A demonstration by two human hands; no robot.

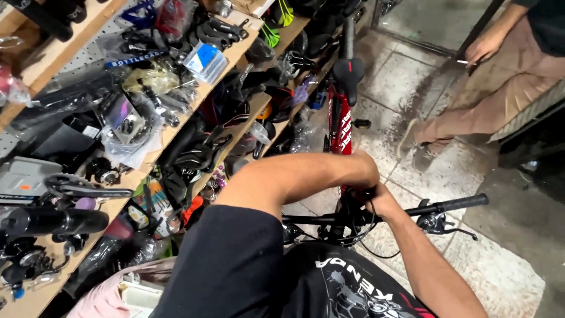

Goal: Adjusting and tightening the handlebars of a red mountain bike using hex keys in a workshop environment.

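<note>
Red bicycle (pixel 340 126) on tiled floor beside the parts shelf: both hands (pixel 369 191) closed together at stem centre of handlebar (pixel 453 204), bar running crosswise rightward, frame pointing away.

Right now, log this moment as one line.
left hand on stem area | right hand at handlebar centre | red bike frame below | parts shelves left | seated person ahead

The bicycle frame (pixel 340 126) was red with white markings, its saddle (pixel 348 72) and handlebar (pixel 447 205) black; the shelf (pixel 170 132) was pale wood, the floor (pixel 400 76) grey tile.
</note>
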